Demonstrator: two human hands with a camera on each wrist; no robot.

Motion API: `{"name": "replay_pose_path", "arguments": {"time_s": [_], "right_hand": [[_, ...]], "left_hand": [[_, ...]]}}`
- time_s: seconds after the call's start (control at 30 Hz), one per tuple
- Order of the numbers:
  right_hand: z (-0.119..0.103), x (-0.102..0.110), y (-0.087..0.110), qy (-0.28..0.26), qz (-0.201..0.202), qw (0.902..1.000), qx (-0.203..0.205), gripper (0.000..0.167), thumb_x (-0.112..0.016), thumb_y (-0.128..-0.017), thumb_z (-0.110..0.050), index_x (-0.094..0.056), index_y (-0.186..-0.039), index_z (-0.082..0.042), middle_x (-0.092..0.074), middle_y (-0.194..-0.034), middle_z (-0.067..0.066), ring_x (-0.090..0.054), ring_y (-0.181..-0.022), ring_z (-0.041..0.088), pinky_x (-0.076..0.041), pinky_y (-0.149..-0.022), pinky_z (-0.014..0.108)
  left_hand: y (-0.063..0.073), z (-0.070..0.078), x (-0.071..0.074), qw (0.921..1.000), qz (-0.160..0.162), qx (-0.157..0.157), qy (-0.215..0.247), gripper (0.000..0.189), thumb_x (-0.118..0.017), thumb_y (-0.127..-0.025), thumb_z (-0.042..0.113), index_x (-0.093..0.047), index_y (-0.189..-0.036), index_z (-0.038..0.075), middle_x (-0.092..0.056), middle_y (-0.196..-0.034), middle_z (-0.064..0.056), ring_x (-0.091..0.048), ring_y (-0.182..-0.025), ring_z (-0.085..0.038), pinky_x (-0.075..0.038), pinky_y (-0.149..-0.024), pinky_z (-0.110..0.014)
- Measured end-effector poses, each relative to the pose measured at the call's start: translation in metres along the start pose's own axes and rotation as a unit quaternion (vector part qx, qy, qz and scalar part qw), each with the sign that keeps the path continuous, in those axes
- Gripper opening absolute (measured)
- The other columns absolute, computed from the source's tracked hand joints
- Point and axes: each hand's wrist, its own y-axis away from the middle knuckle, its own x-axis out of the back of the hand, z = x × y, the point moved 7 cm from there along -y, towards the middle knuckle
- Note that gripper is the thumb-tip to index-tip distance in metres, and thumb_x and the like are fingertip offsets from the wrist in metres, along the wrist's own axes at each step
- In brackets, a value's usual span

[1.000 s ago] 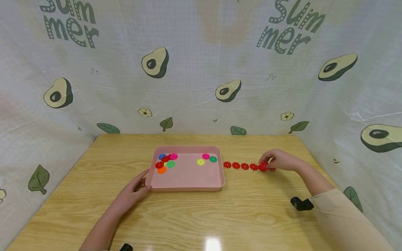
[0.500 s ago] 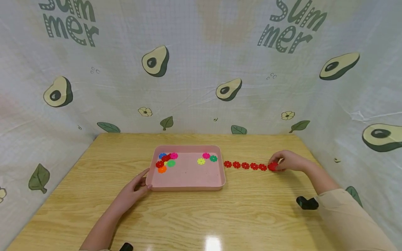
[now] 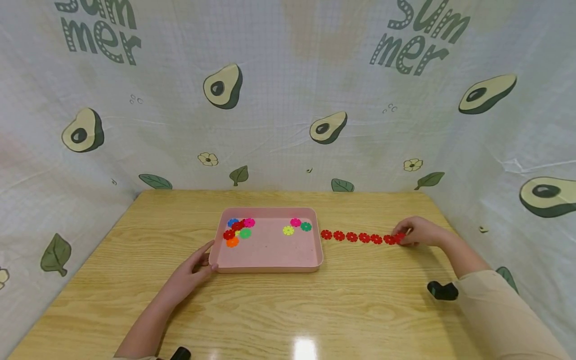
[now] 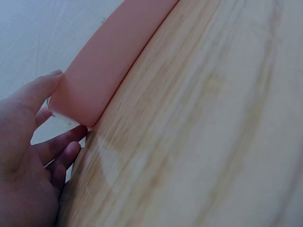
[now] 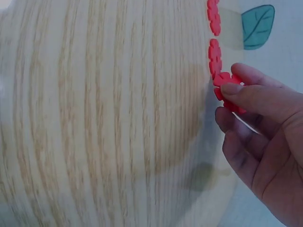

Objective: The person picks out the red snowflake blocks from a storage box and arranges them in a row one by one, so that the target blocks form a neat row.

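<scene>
My right hand (image 3: 419, 232) pinches a red snowflake disc (image 5: 226, 79) between thumb and fingers, at the right end of a row of red snowflake discs (image 3: 351, 237). In the right wrist view, more red shows below the thumb; whether it is another disc I cannot tell. The row runs along the table from the right side of the pink tray (image 3: 270, 255). At the tray's front left corner, my left hand (image 3: 189, 277) rests with its thumb at the rim and its relaxed fingers touching the side.
In the tray, a mixed cluster of discs lies at the left, including an orange disc (image 3: 232, 242) and a light green disc (image 3: 245, 233). Pink, yellow and green discs (image 3: 306, 226) lie at the right. A printed cloth (image 3: 270, 125) surrounds the wooden table (image 3: 288, 310).
My right hand has moved right along the row, leaving further red discs lying behind it. The left hand and the tray have stayed in place.
</scene>
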Motion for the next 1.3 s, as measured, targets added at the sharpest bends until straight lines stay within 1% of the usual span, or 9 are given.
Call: {"name": "replay_pose_path", "arguments": {"time_s": [0.23,0.4,0.63,0.87,1.03,1.17,1.3], "right_hand": [[0.011,-0.001,-0.001,0.01,0.005,0.9999,-0.013,0.02,-0.068,-0.088,-0.001,-0.069,-0.107,0.003,-0.056,-0.081,0.004,-0.049,-0.066,0.02,-0.044,-0.055,0.031],[0.016,0.0,-0.002,0.015,0.012,0.9996,-0.02,0.02,-0.069,-0.087,-0.001,-0.07,-0.107,0.003,-0.056,-0.081,0.004,-0.049,-0.066,0.02,-0.045,-0.055,0.031],[0.016,0.001,-0.003,0.027,0.017,0.9992,-0.024,0.02,-0.07,-0.087,-0.003,-0.069,-0.106,0.004,-0.058,-0.084,0.004,-0.05,-0.069,0.019,-0.046,-0.058,0.033],[0.015,0.0,-0.003,0.029,0.017,0.999,-0.031,0.02,-0.07,-0.086,-0.001,-0.069,-0.105,0.003,-0.058,-0.086,0.005,-0.05,-0.07,0.019,-0.047,-0.059,0.034],[0.016,0.001,-0.003,0.031,0.014,0.9991,-0.025,0.02,-0.069,-0.086,0.0,-0.069,-0.105,0.004,-0.06,-0.088,0.006,-0.05,-0.072,0.02,-0.047,-0.06,0.034],[0.011,0.004,-0.004,0.035,0.017,0.9991,-0.016,0.02,-0.069,-0.086,-0.001,-0.069,-0.106,0.004,-0.061,-0.091,0.009,-0.051,-0.076,0.021,-0.047,-0.062,0.034],[-0.004,0.007,-0.006,0.046,0.025,0.9986,-0.003,0.019,-0.069,-0.087,-0.003,-0.069,-0.106,0.002,-0.062,-0.096,0.01,-0.053,-0.08,0.022,-0.047,-0.065,0.034]], "left_hand": [[0.0,0.0,0.0,1.0,-0.001,0.001,0.006,0.068,-0.064,-0.095,0.037,-0.034,-0.153,0.021,-0.053,-0.134,-0.017,-0.048,-0.115,-0.03,-0.033,-0.101,-0.053],[0.001,0.002,0.001,1.0,-0.001,-0.001,-0.001,0.067,-0.063,-0.095,0.036,-0.033,-0.153,0.019,-0.053,-0.134,-0.018,-0.049,-0.114,-0.029,-0.035,-0.1,-0.051],[0.001,0.002,0.001,1.0,0.002,-0.003,-0.006,0.067,-0.063,-0.095,0.036,-0.034,-0.153,0.019,-0.053,-0.134,-0.018,-0.049,-0.115,-0.03,-0.035,-0.1,-0.052],[0.0,0.002,0.0,1.0,0.0,0.0,-0.001,0.067,-0.063,-0.096,0.036,-0.034,-0.153,0.019,-0.052,-0.135,-0.018,-0.049,-0.117,-0.03,-0.034,-0.1,-0.052],[0.001,0.002,-0.001,1.0,0.0,-0.001,-0.002,0.067,-0.063,-0.096,0.036,-0.033,-0.153,0.02,-0.052,-0.136,-0.018,-0.048,-0.116,-0.03,-0.034,-0.1,-0.052],[0.001,0.002,-0.001,1.0,0.0,-0.002,-0.002,0.067,-0.063,-0.096,0.036,-0.033,-0.153,0.02,-0.052,-0.136,-0.017,-0.048,-0.116,-0.029,-0.035,-0.099,-0.051],[0.001,0.001,-0.001,1.0,0.001,0.0,-0.003,0.067,-0.063,-0.096,0.036,-0.033,-0.153,0.02,-0.052,-0.135,-0.017,-0.048,-0.116,-0.029,-0.035,-0.099,-0.051]]}}
